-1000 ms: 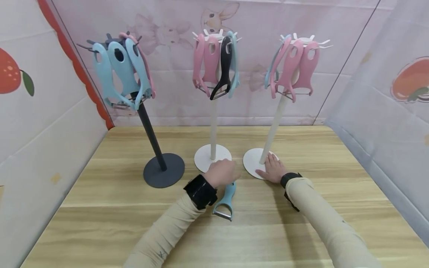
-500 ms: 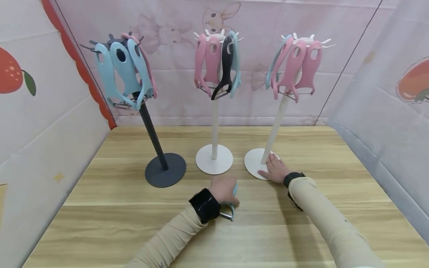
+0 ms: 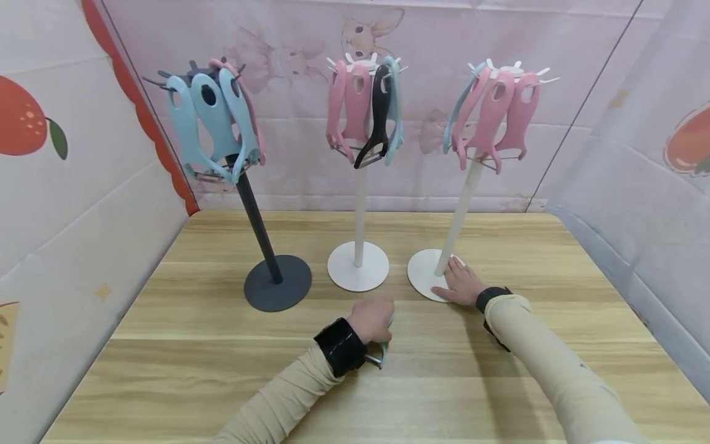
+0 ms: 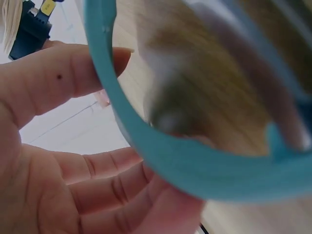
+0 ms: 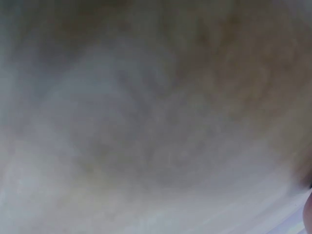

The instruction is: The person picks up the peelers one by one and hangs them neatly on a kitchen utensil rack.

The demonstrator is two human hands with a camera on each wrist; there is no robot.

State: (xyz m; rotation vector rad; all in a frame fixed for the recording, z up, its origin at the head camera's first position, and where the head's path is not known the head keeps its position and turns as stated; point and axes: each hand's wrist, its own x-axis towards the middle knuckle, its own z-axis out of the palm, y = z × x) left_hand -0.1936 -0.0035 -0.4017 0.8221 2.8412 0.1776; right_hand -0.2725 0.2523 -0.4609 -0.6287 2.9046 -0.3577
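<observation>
My left hand [image 3: 373,317] grips a light blue peeler [image 4: 190,168] over the table in front of the middle stand. In the left wrist view the thumb and fingers lie around the peeler's curved frame, with its metal blade at the right. Most of the peeler is hidden under the hand in the head view. With fingers spread, my right hand [image 3: 465,285] rests on the round white base [image 3: 423,269] of the right stand, close to its pole. The right wrist view is a blur, with only a bit of skin at its lower right edge.
A dark grey stand [image 3: 277,287] on the left holds blue peelers and a pink one. On the white middle stand [image 3: 358,271] hang pink, blue and black peelers [image 3: 379,114]. Pink peelers [image 3: 493,114] and a blue one hang from the right stand. Printed cloth walls surround the table.
My left hand has moved back from the middle stand's base toward me and taken hold of the blue peeler lying on the table. The right hand stays on the right stand's base.
</observation>
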